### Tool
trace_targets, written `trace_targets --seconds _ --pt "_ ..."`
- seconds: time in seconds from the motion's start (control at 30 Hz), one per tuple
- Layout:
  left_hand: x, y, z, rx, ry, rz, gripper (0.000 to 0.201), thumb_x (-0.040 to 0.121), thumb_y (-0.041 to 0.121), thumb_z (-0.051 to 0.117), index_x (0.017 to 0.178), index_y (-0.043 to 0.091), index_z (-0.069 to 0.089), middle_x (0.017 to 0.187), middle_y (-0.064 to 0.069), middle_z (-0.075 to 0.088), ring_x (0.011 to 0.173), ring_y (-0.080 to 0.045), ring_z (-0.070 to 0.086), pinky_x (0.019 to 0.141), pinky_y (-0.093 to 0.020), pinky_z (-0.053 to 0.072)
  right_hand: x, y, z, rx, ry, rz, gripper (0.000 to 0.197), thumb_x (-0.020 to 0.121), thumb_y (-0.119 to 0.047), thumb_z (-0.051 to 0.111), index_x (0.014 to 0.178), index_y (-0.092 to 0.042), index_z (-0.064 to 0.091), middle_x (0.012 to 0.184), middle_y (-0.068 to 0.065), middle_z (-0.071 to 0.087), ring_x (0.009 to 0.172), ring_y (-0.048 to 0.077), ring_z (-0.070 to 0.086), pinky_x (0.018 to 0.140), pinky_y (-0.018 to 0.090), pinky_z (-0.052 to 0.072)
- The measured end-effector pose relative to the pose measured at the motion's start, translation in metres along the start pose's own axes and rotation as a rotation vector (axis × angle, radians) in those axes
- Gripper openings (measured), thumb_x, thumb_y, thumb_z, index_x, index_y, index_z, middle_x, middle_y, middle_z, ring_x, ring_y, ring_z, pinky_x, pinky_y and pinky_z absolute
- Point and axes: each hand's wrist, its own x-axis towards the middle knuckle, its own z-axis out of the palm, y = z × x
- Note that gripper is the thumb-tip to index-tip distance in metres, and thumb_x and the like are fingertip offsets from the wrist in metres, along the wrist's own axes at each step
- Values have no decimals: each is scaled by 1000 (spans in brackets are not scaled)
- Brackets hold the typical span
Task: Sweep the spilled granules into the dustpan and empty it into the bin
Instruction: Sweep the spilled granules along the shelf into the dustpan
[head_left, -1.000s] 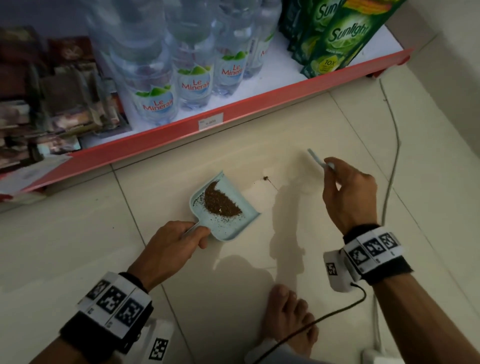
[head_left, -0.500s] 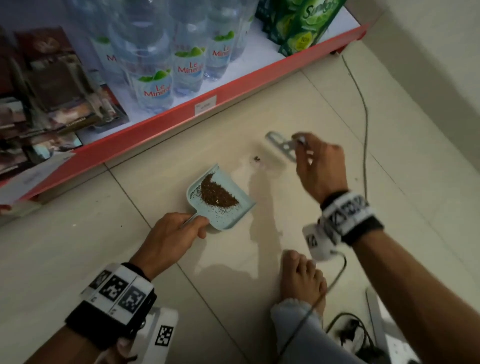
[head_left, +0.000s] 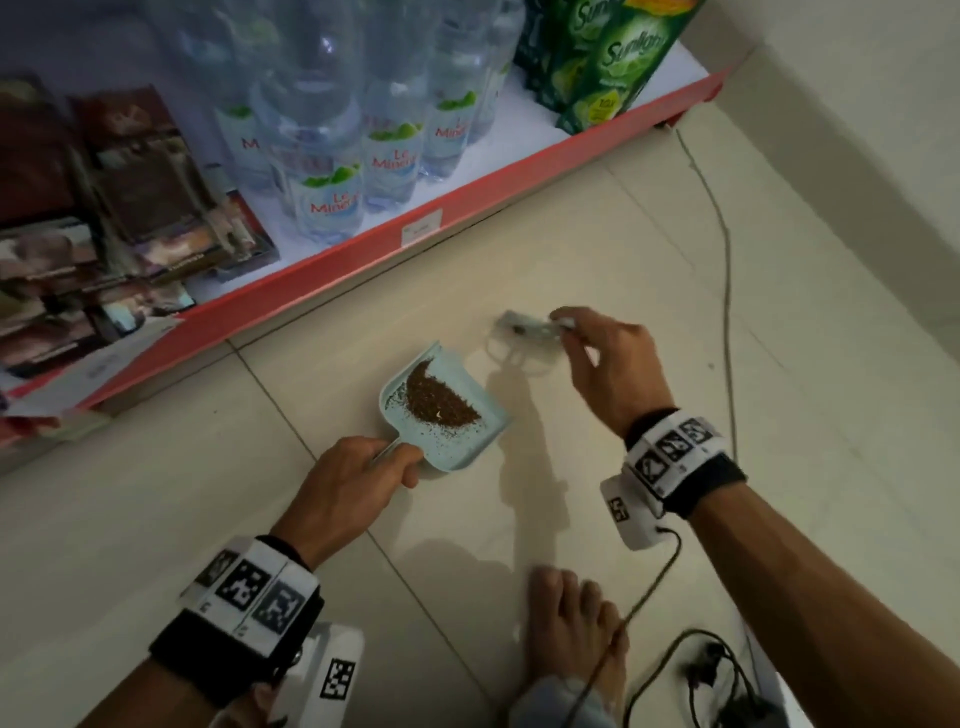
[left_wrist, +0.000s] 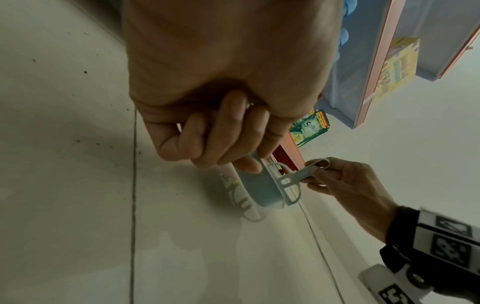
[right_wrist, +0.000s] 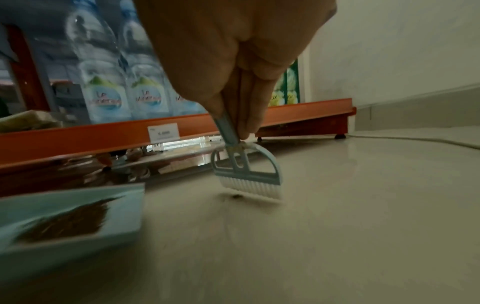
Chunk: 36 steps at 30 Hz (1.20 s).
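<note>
A pale blue dustpan (head_left: 470, 447) lies on the tiled floor with a heap of brown granules (head_left: 439, 400) inside it. My left hand (head_left: 358, 475) grips its handle, fingers curled round it (left_wrist: 228, 135). My right hand (head_left: 608, 364) pinches the handle of a small blue brush (head_left: 524, 328), to the right of and beyond the pan. The white bristles (right_wrist: 250, 188) touch the floor beside a small dark clump of granules (right_wrist: 236, 196). The pan with its heap (right_wrist: 70, 220) shows at the left of the right wrist view. No bin is in view.
A red-edged shelf (head_left: 363, 249) runs along the floor behind the pan, holding water bottles (head_left: 324, 171), green detergent pouches (head_left: 608, 62) and dark packets (head_left: 130, 208). A cable (head_left: 727, 291) trails on the right. My bare foot (head_left: 576, 618) and more cords (head_left: 711, 680) are near me.
My right hand has brought the brush down from mid-air to the floor, with its bristles now at the stray clump. The left hand and dustpan have stayed put.
</note>
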Motion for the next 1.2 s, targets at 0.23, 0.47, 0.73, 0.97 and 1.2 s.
trace_targets --seconds 0.23,0.47,0.73,0.97,1.2 --pt "-13 -8 6 -53 64 -38 37 80 50 55 65 18 66 40 8 41 38 -8 38 49 -26 32 41 -13 1 516 234 221 12 91 -17 60 96 -14 71 82 -1 75 74 7 74 71 23 60" --pt "-25 -16 15 -97 108 -89 39 90 44 58 58 22 65 42 7 38 38 -9 35 47 -25 28 45 -3 30 495 -90 350 14 90 -12 61 87 -3 70 77 12 75 72 26 74 74 45 61" --pt "-21 6 24 -85 51 -53 39 83 47 57 62 16 64 44 8 37 41 -11 35 50 -26 28 38 64 -20 530 -54 381 14 93 -11 62 98 0 69 88 16 75 78 22 75 77 39 62" --pt "-16 12 28 -48 14 -16 39 85 48 55 66 15 65 43 8 36 41 -9 34 50 -27 28 59 78 -52 571 -560 199 14 97 -16 61 106 -7 67 96 6 77 89 20 74 81 30 60" --pt "-20 20 32 -22 19 -39 38 80 49 53 64 16 64 40 8 39 38 -7 36 52 -27 30 107 56 -17 314 -488 -67 16 93 -9 64 105 0 70 92 15 75 87 26 74 85 34 60"
